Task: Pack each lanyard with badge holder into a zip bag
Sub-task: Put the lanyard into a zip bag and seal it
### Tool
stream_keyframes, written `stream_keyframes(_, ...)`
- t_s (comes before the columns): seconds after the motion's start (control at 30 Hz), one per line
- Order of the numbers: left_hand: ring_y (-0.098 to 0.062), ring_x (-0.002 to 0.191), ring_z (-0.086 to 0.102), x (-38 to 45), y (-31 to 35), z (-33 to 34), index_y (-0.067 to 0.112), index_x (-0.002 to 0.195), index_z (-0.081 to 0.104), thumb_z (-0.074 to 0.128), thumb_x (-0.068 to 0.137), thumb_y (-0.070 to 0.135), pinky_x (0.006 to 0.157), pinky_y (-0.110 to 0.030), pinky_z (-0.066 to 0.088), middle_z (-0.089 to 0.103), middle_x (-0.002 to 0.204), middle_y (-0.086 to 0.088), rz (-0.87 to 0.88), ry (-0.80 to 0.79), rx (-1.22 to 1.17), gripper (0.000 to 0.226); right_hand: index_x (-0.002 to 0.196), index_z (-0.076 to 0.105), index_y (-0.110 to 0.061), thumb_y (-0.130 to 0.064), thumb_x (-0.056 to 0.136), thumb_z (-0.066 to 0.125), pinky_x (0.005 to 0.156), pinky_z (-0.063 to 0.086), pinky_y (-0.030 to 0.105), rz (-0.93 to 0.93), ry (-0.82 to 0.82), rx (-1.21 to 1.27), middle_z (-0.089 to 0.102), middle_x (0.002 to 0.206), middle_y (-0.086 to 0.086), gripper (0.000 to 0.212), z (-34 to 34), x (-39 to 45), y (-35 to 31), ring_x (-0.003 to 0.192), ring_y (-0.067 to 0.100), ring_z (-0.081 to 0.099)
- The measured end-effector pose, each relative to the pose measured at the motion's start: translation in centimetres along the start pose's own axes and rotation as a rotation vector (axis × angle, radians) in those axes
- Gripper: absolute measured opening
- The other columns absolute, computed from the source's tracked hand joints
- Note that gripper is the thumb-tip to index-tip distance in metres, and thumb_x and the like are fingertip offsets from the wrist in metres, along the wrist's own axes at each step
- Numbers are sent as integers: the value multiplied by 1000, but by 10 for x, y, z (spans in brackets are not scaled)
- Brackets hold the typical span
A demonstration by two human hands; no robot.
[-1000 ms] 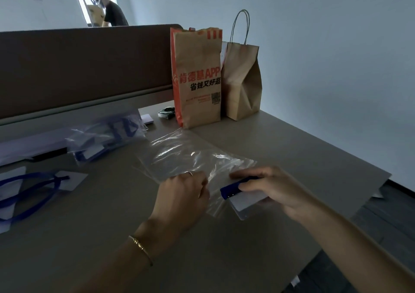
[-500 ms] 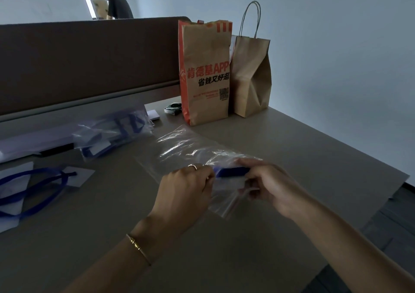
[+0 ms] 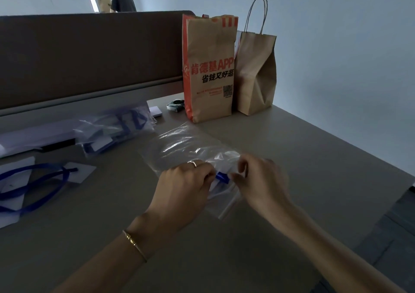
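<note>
Now, left hand: my left hand (image 3: pixel 186 187) is curling its fingers and pinching the near end of the clear zip bag (image 3: pixel 179 148).
Right hand: my right hand (image 3: pixel 260 180) is pinching the same end from the other side, fingers bent; I cannot tell exactly what lies under its fingertips.
Lanyard: the blue lanyard (image 3: pixel 222 177) is showing between my two hands, at the mouth of the bag, with its white badge holder (image 3: pixel 219 190) just below it behind the plastic.
Bag: it is lying flat on the grey table (image 3: pixel 314 157), stretching away from me.
Packed ones: a pile of filled bags (image 3: pixel 116 130) is sitting to the left by the partition (image 3: pixel 89 56).
Waiting: loose blue lanyards with cards (image 3: pixel 33 184) are lying at the far left.
Behind: a printed paper bag (image 3: pixel 210 67) and a plain brown handled bag (image 3: pixel 256 72) are standing upright, touching each other.
</note>
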State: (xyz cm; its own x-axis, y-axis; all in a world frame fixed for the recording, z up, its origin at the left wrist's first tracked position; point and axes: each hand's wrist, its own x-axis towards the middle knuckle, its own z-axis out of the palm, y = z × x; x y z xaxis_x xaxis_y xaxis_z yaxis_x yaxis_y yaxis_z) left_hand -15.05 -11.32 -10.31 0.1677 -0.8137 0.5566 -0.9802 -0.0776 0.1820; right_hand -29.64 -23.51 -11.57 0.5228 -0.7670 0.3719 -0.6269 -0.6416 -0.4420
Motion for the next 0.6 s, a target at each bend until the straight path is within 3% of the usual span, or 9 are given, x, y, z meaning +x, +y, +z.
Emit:
stream_keyframes(0.07,-10,65,61,0,-2,-3,29,85,69,59,90,29,50,-29,47,66,77,12,5,6,10,11,91,48,-33,-42,83,75,68,54,36,-20,41,-43,61,85,-13,30,4,2,7,75,12,61)
stream_keyframes(0.17,-11,63,61,-5,-5,-8,29,86,69,58,89,28,47,-27,45,67,78,12,17,-3,28,12,113,50,-33,-42,88,67,75,51,34,-15,35,-97,64,107,-9,32,2,10,17,92,16,62)
stream_keyframes(0.23,-11,63,62,-11,-7,-12,29,88,67,59,88,26,47,-23,40,67,82,12,22,-28,45,9,101,57,-35,-39,88,61,72,57,37,32,-18,48,72,91,-11,14,3,18,21,80,15,67)
stream_keyframes(0.3,-7,77,63,-20,-10,-17,35,99,62,61,87,26,53,-21,42,65,99,16,-3,-102,46,14,84,61,-34,-34,85,61,65,58,40,65,-53,223,72,72,-11,1,4,24,20,66,11,68)
stream_keyframes(0.4,-4,102,56,-35,-17,-24,40,118,50,63,83,34,66,-24,51,49,124,18,-98,-238,72,38,77,62,-32,-23,88,65,64,60,47,52,-96,428,72,65,-12,14,4,26,9,59,11,70)
stream_keyframes(0.47,-7,108,53,-42,-18,-31,39,123,47,62,83,40,69,-23,47,45,127,15,-208,-271,131,43,78,62,-33,-20,89,64,64,60,50,44,-90,531,73,64,-11,17,3,28,2,56,13,71)
stream_keyframes(0.53,-11,99,59,-45,-19,-40,39,118,48,59,84,42,67,-24,40,54,119,13,-363,-274,174,36,77,63,-34,-19,85,63,66,60,52,45,-86,595,74,63,-8,17,4,29,-2,55,14,71)
stream_keyframes(0.6,-12,81,63,-49,-25,-49,37,107,52,57,85,41,65,-28,43,66,101,10,-502,-283,176,23,76,65,-35,-17,82,63,67,61,53,50,-87,642,74,62,-4,18,4,30,-6,56,16,72)
